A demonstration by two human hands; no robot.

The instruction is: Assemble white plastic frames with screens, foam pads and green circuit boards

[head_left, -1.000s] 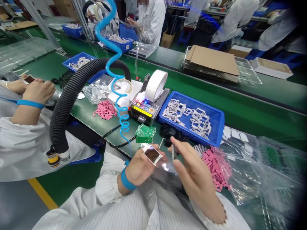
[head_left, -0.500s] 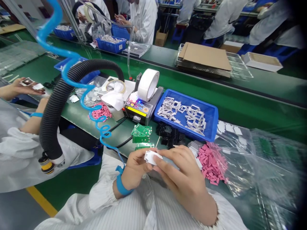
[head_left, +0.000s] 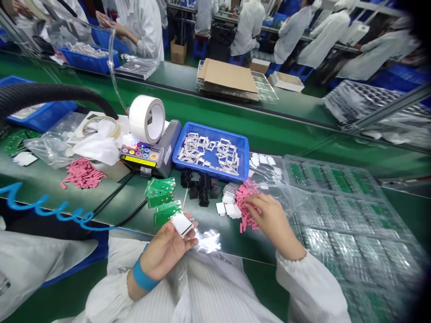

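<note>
Pink strips (head_left: 249, 220) lie heaped under the fingertips of a worker's right hand (head_left: 267, 211), while the left hand (head_left: 164, 251), palm up, holds a white-faced rectangular piece (head_left: 182, 224) marked with a dark line along one edge. Work on this piece appears partway along: its white face looks in place, and no pink strip shows on it; the underside is hidden. Loose parts in quantity suggest much is left to handle — white frames (head_left: 227, 157) in a blue tray (head_left: 245, 175) beyond both hands' fingers, black parts (head_left: 204, 190) between the two sets of fingertips, and green circuit boards (head_left: 163, 197) just beyond the left fingers. White squares (head_left: 232, 211) lie near the right fingertips, on the side toward the left hand.

The left thumb and fingers are closed on the piece, gripping it near its edges, well apart from the right hand. The right thumb and forefinger stand narrow, nearly together, at the pink heap — whether they pinch a strip cannot be told.
</note>
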